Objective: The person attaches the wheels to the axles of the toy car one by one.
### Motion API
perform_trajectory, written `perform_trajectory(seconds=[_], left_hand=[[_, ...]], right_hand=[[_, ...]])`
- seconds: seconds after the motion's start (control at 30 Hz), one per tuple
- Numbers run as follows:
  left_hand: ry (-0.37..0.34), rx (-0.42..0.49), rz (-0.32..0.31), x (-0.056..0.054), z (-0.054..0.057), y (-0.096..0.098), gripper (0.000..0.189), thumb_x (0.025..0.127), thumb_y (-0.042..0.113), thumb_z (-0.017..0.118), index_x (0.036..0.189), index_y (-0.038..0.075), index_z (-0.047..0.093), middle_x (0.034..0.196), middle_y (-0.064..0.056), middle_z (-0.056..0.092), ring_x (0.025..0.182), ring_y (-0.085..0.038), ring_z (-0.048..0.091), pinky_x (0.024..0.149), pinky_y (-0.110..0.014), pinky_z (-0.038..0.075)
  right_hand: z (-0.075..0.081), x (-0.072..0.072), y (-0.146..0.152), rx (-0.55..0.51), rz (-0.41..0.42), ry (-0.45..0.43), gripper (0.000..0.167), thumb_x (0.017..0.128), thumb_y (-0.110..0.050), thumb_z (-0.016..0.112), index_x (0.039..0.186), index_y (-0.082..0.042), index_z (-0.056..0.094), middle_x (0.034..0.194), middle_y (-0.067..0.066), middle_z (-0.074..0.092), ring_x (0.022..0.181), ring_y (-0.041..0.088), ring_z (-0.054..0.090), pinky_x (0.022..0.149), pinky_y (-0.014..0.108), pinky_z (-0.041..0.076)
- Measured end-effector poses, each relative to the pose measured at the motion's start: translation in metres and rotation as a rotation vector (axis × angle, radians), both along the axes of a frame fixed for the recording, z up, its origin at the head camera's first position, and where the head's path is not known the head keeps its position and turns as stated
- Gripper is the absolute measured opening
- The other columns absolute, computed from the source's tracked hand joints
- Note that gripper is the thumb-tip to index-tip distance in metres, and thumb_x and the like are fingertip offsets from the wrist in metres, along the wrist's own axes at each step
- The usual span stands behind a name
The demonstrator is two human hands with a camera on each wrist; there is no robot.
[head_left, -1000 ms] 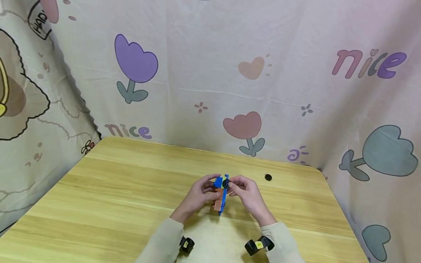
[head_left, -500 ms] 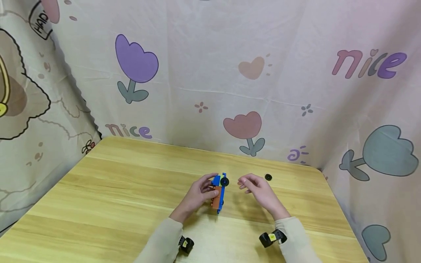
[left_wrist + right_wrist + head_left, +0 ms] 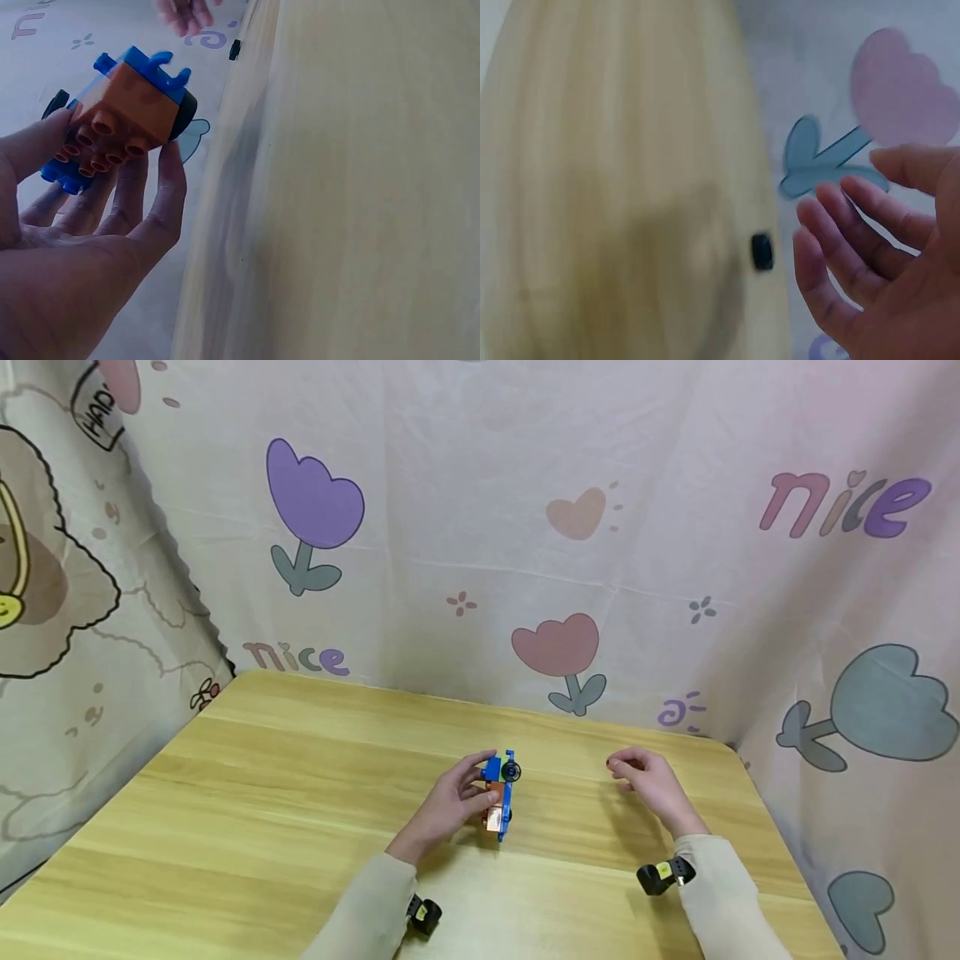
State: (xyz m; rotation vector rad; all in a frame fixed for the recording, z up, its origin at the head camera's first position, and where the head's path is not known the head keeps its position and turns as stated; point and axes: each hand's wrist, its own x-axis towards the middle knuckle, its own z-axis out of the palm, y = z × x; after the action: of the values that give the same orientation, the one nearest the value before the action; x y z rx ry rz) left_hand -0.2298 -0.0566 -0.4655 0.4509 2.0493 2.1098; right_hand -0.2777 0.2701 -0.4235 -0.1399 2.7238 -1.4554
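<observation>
My left hand (image 3: pixel 448 803) grips a toy car (image 3: pixel 497 793) built of blue and orange blocks, thumb on one side and fingers on the other. In the left wrist view the car (image 3: pixel 124 112) shows orange studs, blue hooks and black wheels, one of them at the fingertips. A loose black wheel (image 3: pixel 762 252) lies near the table's far edge. My right hand (image 3: pixel 651 783) reaches to that spot and hides most of the wheel in the head view. The right wrist view shows its fingers (image 3: pixel 832 240) loosely bent, with nothing between them and the wheel a little apart.
The wooden table (image 3: pixel 285 793) runs back to a hanging cloth (image 3: pixel 450 527) printed with flowers and words. Black wrist cameras (image 3: pixel 666 875) are strapped over both sleeves.
My right hand has left the wheel on the car and moved right to the loose wheel. The left hand keeps hold of the car, almost in place.
</observation>
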Motion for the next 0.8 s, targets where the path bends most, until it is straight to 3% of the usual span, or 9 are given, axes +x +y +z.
perform_trajectory(seconds=[0.2,0.5,0.8], left_hand=[[-0.013,0.046,-0.037,0.000,-0.003,0.000,0.061,0.099,0.010,0.060,0.153,0.012,0.032,0.136,-0.019,0.051,0.112,-0.033,0.060,0.090,-0.040,0.051],[-0.043,0.069,-0.008,-0.001,0.001,-0.001,0.060,0.099,0.011,0.060,0.153,0.017,0.034,0.137,-0.018,0.051,0.110,-0.031,0.062,0.084,-0.041,0.055],[-0.049,0.040,-0.018,-0.001,0.001,0.000,0.061,0.100,0.007,0.058,0.154,0.006,0.029,0.137,-0.023,0.049,0.115,-0.034,0.058,0.089,-0.038,0.052]], right_hand=[[-0.014,-0.012,0.014,0.226,-0.029,0.051,0.028,0.096,-0.013,0.062,0.117,0.006,0.061,0.110,0.018,0.063,0.100,0.031,0.058,0.085,0.043,0.048],[-0.024,-0.039,0.022,0.331,0.075,0.105,0.048,0.091,-0.011,0.070,0.130,0.010,0.052,0.122,0.025,0.053,0.108,0.040,0.055,0.092,0.054,0.045],[-0.028,-0.050,0.025,0.417,0.098,0.042,0.053,0.087,-0.011,0.072,0.130,0.012,0.050,0.120,0.029,0.052,0.109,0.044,0.053,0.095,0.057,0.042]])
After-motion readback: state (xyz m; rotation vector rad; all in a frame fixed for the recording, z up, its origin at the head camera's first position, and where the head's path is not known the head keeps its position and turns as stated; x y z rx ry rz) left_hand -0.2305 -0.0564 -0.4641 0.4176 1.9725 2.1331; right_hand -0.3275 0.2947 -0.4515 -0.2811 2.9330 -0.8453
